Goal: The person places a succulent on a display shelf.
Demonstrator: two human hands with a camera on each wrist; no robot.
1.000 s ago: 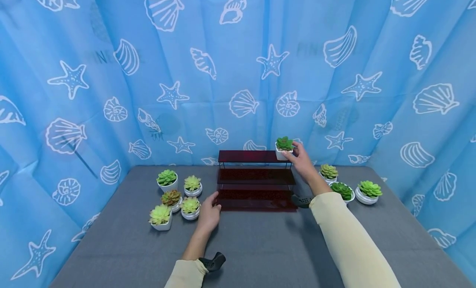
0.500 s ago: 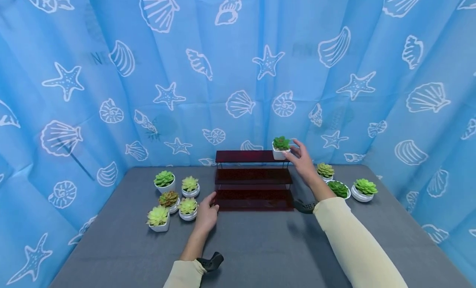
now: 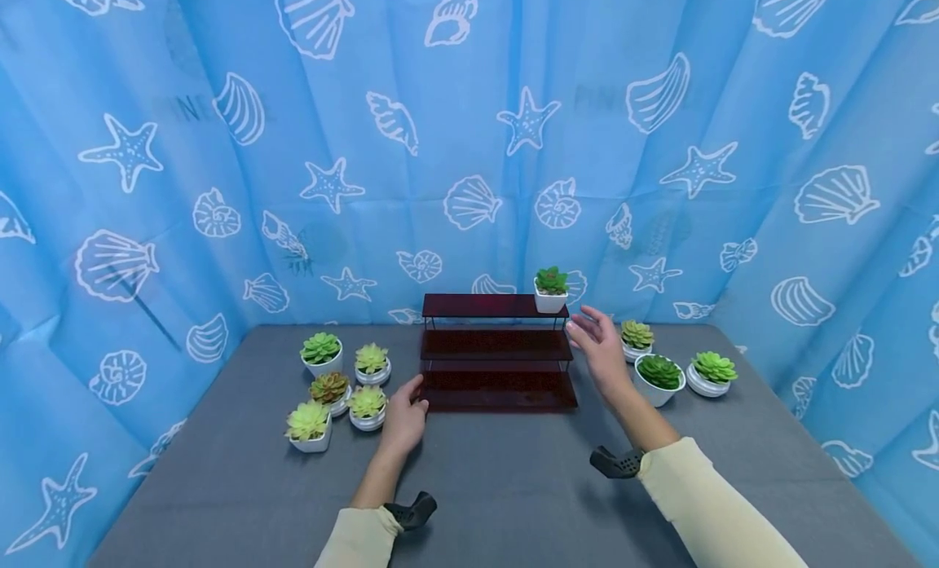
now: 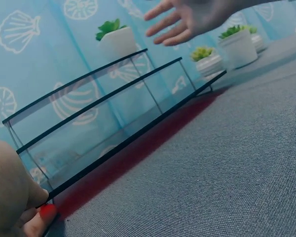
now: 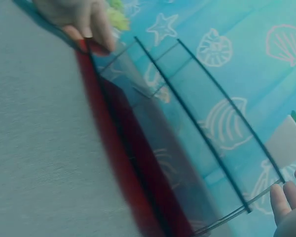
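Note:
A dark red, see-through three-tier display riser (image 3: 499, 345) stands on the table. My left hand (image 3: 403, 417) pinches the left corner of its lowest tier, thumb above and a finger below in the left wrist view. On the right end of the top tier sits a green potted succulent (image 3: 550, 291) in a square white pot, upright. My right hand (image 3: 600, 352) is just right of the riser, below that pot, with fingers spread apart and holding nothing. In the left wrist view the same right hand (image 4: 195, 19) shows clear of the white pot (image 4: 119, 42).
Left of the riser, several potted succulents (image 3: 367, 403) stand grouped on the grey tablecloth (image 3: 499, 486). To the right are three more: an olive-green one (image 3: 637, 336), a dark green one (image 3: 659, 374) close by my right forearm, and a bright green one (image 3: 713, 369). A blue shell-print curtain (image 3: 469, 144) hangs behind.
My right hand has let go of the succulent's pot on the top tier and moved down and to the right. My left hand keeps its place at the riser's corner.

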